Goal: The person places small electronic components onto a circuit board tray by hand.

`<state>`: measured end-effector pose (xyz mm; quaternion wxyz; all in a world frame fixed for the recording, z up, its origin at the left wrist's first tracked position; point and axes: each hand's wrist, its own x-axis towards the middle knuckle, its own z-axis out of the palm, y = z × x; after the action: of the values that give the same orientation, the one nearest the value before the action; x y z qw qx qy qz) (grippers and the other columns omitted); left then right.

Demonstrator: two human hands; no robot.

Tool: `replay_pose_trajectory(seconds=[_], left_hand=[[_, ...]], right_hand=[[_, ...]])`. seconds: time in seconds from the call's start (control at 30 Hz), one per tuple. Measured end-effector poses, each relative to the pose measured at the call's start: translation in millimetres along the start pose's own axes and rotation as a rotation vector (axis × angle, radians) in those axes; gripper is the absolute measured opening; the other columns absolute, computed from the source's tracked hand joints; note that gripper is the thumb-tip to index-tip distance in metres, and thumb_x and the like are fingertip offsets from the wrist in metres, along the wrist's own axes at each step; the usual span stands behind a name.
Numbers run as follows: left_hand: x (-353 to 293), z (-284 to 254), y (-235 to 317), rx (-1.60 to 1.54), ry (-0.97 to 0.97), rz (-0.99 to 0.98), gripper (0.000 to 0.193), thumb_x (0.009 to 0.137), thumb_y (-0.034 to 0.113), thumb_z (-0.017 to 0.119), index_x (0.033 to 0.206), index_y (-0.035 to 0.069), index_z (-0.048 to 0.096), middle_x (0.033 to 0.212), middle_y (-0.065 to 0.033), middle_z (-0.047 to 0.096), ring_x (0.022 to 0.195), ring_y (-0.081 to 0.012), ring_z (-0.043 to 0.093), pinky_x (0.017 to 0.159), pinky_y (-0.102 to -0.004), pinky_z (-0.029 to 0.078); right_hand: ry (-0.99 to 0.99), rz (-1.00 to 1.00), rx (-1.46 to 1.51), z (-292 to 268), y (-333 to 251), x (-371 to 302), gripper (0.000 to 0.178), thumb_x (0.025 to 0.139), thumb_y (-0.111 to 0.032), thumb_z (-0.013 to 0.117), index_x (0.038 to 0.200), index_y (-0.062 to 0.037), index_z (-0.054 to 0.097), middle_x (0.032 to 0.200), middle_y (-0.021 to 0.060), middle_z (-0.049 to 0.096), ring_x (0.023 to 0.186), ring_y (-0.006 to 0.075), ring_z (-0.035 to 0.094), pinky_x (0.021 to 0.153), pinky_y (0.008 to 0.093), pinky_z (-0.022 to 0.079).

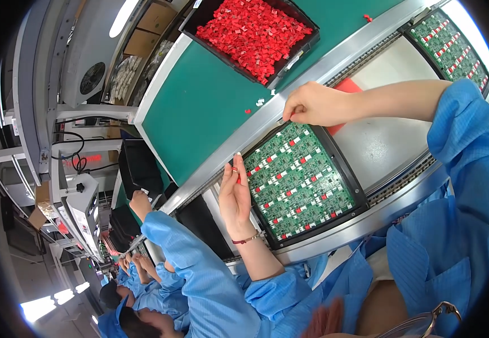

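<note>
A green circuit board panel point(306, 186) sits in a black frame on the conveyor in front of me, dotted with small red and white connectors. Over the frame's far edge, my right hand point(323, 105) is closed in a pinch; the tiny piece at its fingertips is too hidden to make out. My left hand point(235, 197) is beside the panel's left edge, palm turned up, with a few small red connectors point(239, 179) held among its fingers.
A black bin point(306, 48) heaped with red connectors stands on the green bench point(199, 101). Loose pieces lie near its edge. Another framed panel point(447, 48) is at the far right. A red sheet point(346, 87) lies under my right forearm. Co-workers in blue sit at the left.
</note>
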<state>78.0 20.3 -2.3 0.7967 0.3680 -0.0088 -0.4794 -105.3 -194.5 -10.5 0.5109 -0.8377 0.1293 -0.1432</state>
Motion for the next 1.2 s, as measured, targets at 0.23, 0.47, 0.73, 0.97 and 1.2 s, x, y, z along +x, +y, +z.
replay_pose_trajectory(seconds=[0.23,0.47,0.73,0.97,1.2], left_hand=[[4.3,-21.5,9.1,-0.265,-0.179,-0.12,0.02,0.091,0.007,0.044,0.101,-0.01,0.048,0.109,-0.0218,0.05,0.1,-0.0226,0.056,0.084,-0.0238,0.052],[9.1,-30.0,8.3,-0.3,-0.443,-0.166,0.023,0.091,0.005,0.043,0.109,-0.009,0.047,0.109,-0.0204,0.051,0.097,-0.0219,0.056,0.083,-0.0235,0.052],[-1.1,-5.6,1.2,0.137,-0.013,0.082,0.032,0.089,0.0,0.044,0.118,-0.011,0.04,0.115,-0.0188,0.048,0.107,-0.0198,0.051,0.092,-0.0222,0.046],[-0.3,-21.6,8.1,-0.021,-0.112,0.006,0.024,0.091,0.003,0.042,0.111,-0.008,0.044,0.104,-0.0169,0.053,0.092,-0.0173,0.057,0.08,-0.0224,0.052],[-0.4,-13.2,6.7,0.019,-0.114,0.003,0.014,0.092,0.008,0.044,0.099,-0.003,0.05,0.082,-0.0071,0.05,0.061,-0.0069,0.043,0.051,-0.016,0.039]], right_hand=[[-0.023,-0.028,-0.09,12.6,3.9,1.3,0.016,0.078,-0.001,0.053,0.091,0.0032,0.06,0.087,0.013,0.059,0.077,0.0217,0.061,0.071,0.0315,0.049],[-0.172,-0.077,-0.166,18.7,6.1,7.3,0.017,0.075,0.002,0.054,0.09,0.0026,0.058,0.083,0.0134,0.06,0.078,0.0249,0.06,0.07,0.0345,0.048],[-0.128,-0.046,-0.417,22.5,-8.4,2.1,0.044,0.067,0.005,0.054,0.11,0.001,0.043,0.07,0.015,0.06,0.072,0.0325,0.06,0.069,0.0388,0.047],[-0.123,-0.106,-0.708,30.2,-11.7,2.5,0.054,0.06,0.008,0.055,0.111,0.0007,0.039,0.059,0.0151,0.055,0.064,0.0333,0.058,0.075,0.0401,0.044],[-0.106,-0.137,-0.798,29.8,-23.7,-3.6,0.038,0.061,0.006,0.058,0.096,0.005,0.043,0.067,0.0172,0.059,0.069,0.0339,0.061,0.071,0.0392,0.047]])
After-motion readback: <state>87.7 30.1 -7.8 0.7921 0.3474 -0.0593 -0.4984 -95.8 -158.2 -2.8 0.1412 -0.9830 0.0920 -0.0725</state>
